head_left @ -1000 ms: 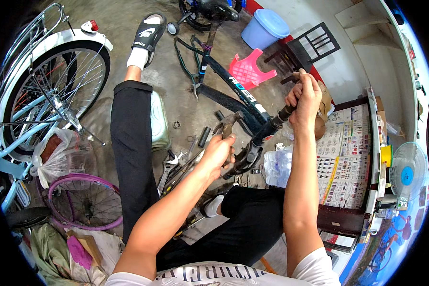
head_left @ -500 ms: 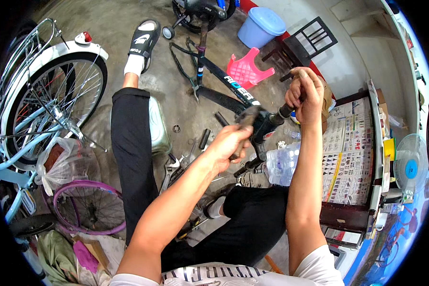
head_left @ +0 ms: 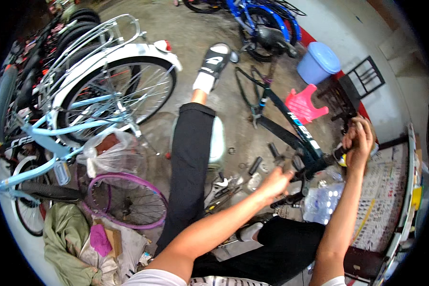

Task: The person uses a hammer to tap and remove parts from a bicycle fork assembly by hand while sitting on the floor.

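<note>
One view only: head-worn fisheye, looking steeply down from above the seated person's chest. Forearms enter from the lower edge; left hand (head_left: 274,183) and right hand (head_left: 359,140) sit right of centre, close to the lens. The view faces forward over the outstretched leg (head_left: 190,167) toward the concrete floor (head_left: 195,38) and parked bicycles at top. Light blue bicycle (head_left: 81,114) fills the left side, curved by distortion. Dark rim vignette; the far right edge is probably a wall, too warped to tell.

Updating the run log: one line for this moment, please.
left hand: on black bike frame | right hand: gripping a tool at frame | seated on floor
</note>
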Demonstrator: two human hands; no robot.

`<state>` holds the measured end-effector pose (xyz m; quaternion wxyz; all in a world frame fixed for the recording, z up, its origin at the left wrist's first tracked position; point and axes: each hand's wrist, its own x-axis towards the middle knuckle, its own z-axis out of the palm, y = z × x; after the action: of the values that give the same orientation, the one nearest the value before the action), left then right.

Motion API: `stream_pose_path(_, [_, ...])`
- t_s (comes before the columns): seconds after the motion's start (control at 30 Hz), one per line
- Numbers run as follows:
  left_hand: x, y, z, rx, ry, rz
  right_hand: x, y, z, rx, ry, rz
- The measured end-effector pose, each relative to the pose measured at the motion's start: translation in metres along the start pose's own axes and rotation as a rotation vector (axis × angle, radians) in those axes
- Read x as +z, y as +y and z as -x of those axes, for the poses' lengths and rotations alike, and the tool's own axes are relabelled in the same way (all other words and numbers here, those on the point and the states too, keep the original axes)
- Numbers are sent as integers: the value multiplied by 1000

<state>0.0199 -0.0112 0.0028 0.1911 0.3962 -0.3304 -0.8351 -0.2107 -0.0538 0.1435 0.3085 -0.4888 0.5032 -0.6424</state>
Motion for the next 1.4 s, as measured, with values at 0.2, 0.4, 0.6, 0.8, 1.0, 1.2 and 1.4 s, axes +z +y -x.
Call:
stream_pose_path(0.2, [29, -18, -12, 48, -203, 119, 11, 1, 2, 26, -78, -3])
stream_pose_path(0.4, [42, -31, -18, 52, -174, 166, 27, 22, 4, 69, 255, 414])
stream_pose_path(0.6, [50, -64, -38, 71, -124, 241, 6, 67, -14, -104, 401, 518])
stream_pose_path(0.8, [39, -41, -14, -24, -132, 124, -9, 30, -8, 97, 468, 306])
stream_pose_path(1.0, [7, -29, -24, 61, 13, 20, 35, -3, -25, 263, 254, 139])
stream_pose_path(1.2, [18, 18, -16, -78, 46, 221, 15, -17, -18, 160, 8, 0])
stream_pose_path(1.4, [59, 64, 12, -19, -222, 154, 3, -10, -16, 133, -28, -121])
